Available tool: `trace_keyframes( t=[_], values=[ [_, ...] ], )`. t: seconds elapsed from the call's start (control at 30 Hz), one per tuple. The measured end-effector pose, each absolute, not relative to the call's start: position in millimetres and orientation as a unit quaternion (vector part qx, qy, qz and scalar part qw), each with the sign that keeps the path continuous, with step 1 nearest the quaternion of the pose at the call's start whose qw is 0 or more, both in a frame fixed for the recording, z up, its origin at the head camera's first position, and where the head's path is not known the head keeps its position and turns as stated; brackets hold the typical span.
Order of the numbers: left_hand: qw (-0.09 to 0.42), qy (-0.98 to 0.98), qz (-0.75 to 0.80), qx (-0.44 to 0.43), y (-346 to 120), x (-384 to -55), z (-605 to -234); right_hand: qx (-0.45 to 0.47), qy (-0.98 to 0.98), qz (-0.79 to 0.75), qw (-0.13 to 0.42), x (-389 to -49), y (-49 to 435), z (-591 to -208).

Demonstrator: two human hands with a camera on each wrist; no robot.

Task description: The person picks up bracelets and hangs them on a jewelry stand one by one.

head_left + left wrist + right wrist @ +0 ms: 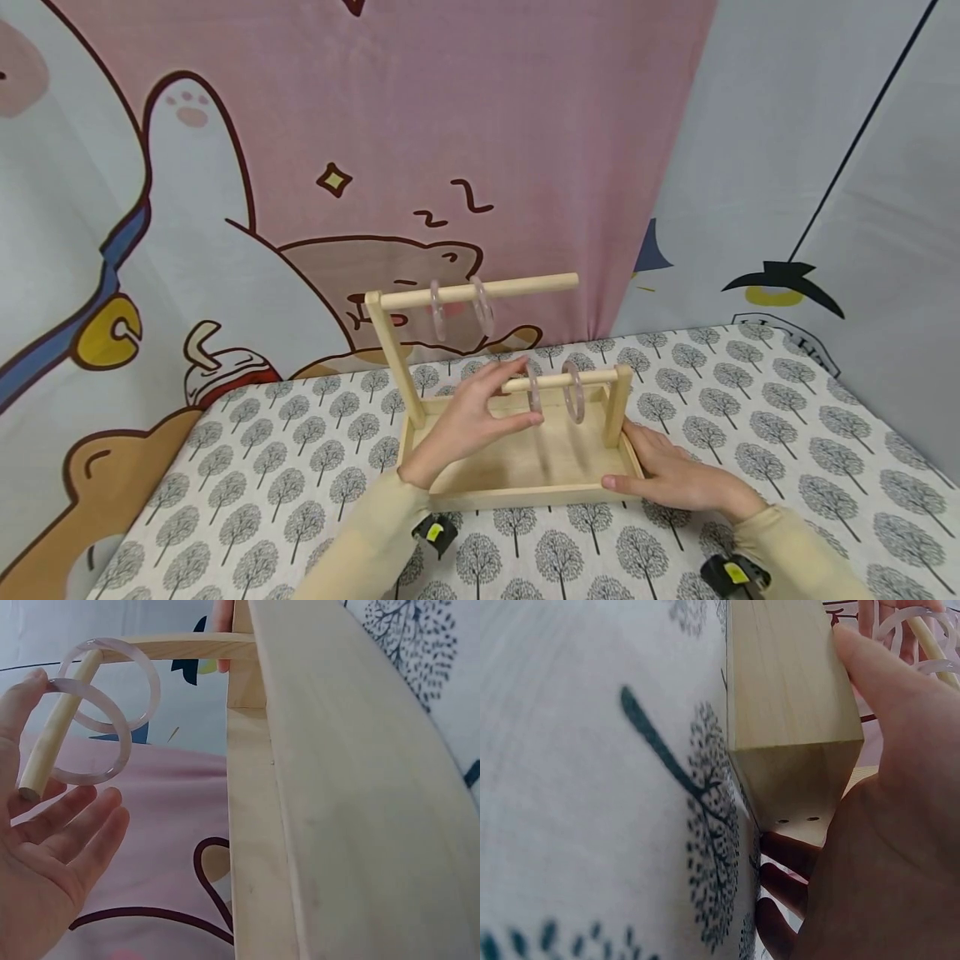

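A pale wooden bracelet stand [517,497] has a tray base, a tall post with an upper rod at left and a short post with a lower rod at right. My left hand [468,417] pinches a translucent pale pink bangle [124,742] near the free end of the lower rod [600,377], thumb and fingers at opposite sides of the ring. Farther along that rod hangs another pink bangle [574,398]. My right hand [671,471] grips the tray's right end, its thumb at the front corner and its fingers along the outer side.
Two more pink bangles [438,315] hang on the upper rod [525,286], above and left of my left hand. Under the stand lies a tree-patterned cloth [757,417]. A cartoon-printed curtain [570,167] rises behind the table.
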State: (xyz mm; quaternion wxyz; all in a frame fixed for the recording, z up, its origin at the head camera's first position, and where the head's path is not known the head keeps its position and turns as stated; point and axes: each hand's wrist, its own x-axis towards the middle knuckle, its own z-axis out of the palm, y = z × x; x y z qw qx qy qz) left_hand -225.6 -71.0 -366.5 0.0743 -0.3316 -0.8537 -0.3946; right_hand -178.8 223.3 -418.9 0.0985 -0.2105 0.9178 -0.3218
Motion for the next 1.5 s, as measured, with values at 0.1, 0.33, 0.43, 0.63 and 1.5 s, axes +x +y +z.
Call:
trace_keyframes(
  t=[0.1, 0.33, 0.43, 0.63, 1.5],
  values=[
    [0.078, -0.856, -0.378, -0.343, -69, -228, -365, -0.212, 0.917, -0.323, 0.097, -179, 224, -420],
    [0.090, -0.847, -0.358, -0.383, -65, -231, -362, -0.221, 0.914, -0.330, 0.081, -181, 224, -425],
    [0.093, -0.845, -0.352, -0.392, -64, -232, -363, -0.217, 0.914, -0.332, 0.084, -181, 224, -425],
    [0.101, -0.842, -0.346, -0.401, -64, -234, -362, -0.212, 0.916, -0.328, 0.092, -181, 223, -421],
    [0.077, -0.864, -0.365, -0.337, -112, -219, -380, -0.248, 0.901, -0.352, 0.059, -184, 224, -424]
  ],
)
